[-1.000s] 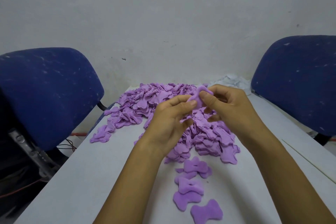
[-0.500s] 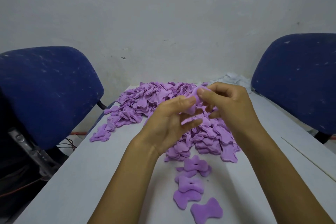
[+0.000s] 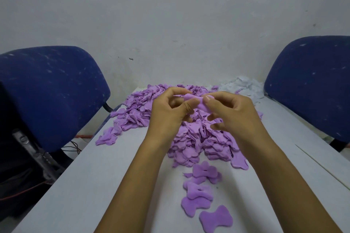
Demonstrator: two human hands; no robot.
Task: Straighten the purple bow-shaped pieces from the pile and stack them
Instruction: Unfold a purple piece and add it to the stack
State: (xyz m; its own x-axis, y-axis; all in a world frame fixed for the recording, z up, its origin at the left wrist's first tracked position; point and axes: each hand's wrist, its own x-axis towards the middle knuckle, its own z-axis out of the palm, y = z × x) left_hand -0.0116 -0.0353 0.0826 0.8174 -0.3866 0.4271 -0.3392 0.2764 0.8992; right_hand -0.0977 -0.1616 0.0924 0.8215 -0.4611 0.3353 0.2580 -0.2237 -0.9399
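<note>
Here, one purple bow piece [image 3: 197,102] is being held up in the air above the pile [image 3: 191,134], and both hands are gripping it. The left hand [image 3: 168,113] is pinching its left end between thumb and curled fingers, and the right hand [image 3: 233,113] is pinching its right end in the same way. The piece is lying between the two thumbs, with its long axis running from left to right across the view, a little tilted down toward the right. Both hands are equally near to it, since each one is touching one end. I am judging that the coming move is a pull of the ends apart to make the piece flat, so this left-right direction is the important one.

Below the hands, the pile is spreading over the far half of the white table [image 3: 94,185]. Nearer to the person, a few flat pieces [image 3: 200,191] are lying just in front of the pile, some overlapping loosely, and one single piece [image 3: 216,218] is lying a little apart, closest to the camera. They are looking like the beginning of a stack, but not yet a tidy one.

Behind the pile on the right, some white scraps [image 3: 240,89] are lying at the table's far end. A blue chair [image 3: 47,92] is standing at the left and another blue chair [image 3: 310,85] at the right. I am not seeing any brand, label or readable writing.
</note>
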